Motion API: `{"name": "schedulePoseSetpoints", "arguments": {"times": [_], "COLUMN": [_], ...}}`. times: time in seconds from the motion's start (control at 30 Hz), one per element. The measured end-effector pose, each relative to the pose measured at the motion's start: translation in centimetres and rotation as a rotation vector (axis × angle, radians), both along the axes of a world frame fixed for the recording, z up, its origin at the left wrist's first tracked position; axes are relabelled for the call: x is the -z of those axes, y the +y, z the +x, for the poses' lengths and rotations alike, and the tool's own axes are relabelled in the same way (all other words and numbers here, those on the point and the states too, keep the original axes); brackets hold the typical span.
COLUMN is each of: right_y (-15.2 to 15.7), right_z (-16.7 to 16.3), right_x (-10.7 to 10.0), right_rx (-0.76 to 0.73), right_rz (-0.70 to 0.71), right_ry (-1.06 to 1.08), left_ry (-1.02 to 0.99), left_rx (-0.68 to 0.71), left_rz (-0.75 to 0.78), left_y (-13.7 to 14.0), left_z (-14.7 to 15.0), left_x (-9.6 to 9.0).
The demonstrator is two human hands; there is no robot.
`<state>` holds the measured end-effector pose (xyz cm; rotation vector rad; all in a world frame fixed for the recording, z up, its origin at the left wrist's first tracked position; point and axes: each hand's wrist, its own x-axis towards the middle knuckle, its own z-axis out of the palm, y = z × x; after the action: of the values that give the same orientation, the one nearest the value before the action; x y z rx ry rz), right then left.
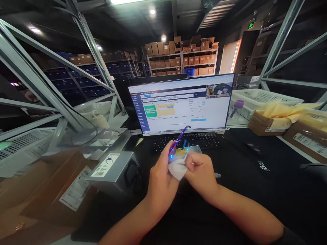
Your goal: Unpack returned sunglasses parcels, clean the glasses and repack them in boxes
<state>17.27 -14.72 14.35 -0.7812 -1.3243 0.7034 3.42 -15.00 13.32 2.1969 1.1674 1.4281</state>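
I am holding a pair of glasses point(180, 136) near the centre of the frame, just in front of the keyboard point(199, 140), with one purple arm pointing up toward the monitor point(178, 117). My left hand point(160, 175) is grasping the glasses by the near side, its thumb lying along the frame, and the lower part is hiding behind a white cloth point(178, 169). My right hand point(204, 170) is curling inward and pinching the cloth at its right edge; I cannot tell whether its fingertips are also touching a lens. Small blue glints are shining on the glasses between my hands.

Judging by this hold, I am probably in the middle of wiping the lenses. The next move is calling, I think, for a steady left grip and light pressure from the right, with the cloth lying flat against the lens so that nothing is twisting the thin arm.

To the left of centre a silver box point(125, 166) is sitting on the dark mat, its label facing up, and a brown parcel point(55, 194) is filling the lower left. The mouse point(251, 147) is resting right of centre, well apart from my hands.
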Motion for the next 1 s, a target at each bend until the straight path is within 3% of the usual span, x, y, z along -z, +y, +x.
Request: {"name": "schedulePoseSetpoints", "arguments": {"times": [0.17,0.27,0.37,0.47,0.6,0.67,0.73,0.83,0.9,1.0], "right_y": [0.9,1.4,2.4,3.4,2.6,1.5,0.6,0.3,0.4,0.6], "right_z": [1.9,2.2,2.9,5.4,10.1,11.1,10.8,9.0,8.1,8.1], "right_x": [-1.4,-2.0,-2.2,-2.4,-3.4,-3.9,-4.2,-4.3,-4.1,-4.0], "right_rx": [-0.145,-0.165,-0.162,-0.051,0.394,0.497,0.382,-0.007,-0.189,-0.276], "right_rz": [-0.288,-0.317,-0.319,-0.233,0.111,0.217,0.228,0.124,0.041,-0.031], "right_ry": [0.396,0.56,0.537,0.428,0.087,-0.142,-0.354,-0.592,-0.642,-0.626], "left_ry": [0.057,0.091,0.076,0.041,0.149,0.257,0.348,0.391,0.313,0.146], "left_rx": [0.061,0.084,0.076,0.042,0.128,0.216,0.285,0.313,0.226,0.034], "left_rz": [0.015,0.054,0.107,0.161,0.155,0.112,0.067,0.045,0.051,0.146], "left_y": [-0.1,0.0,0.6,1.4,1.7,1.5,1.2,1.1,1.1,1.2], "left_z": [1.2,1.5,0.8,-0.6,-2.9,-3.6,-3.9,-3.7,-3.4,-3.2], "left_x": [-0.2,-0.5,-0.9,-1.6,-3.2,-3.9,-4.3,-4.2,-4.0,-3.8]}}
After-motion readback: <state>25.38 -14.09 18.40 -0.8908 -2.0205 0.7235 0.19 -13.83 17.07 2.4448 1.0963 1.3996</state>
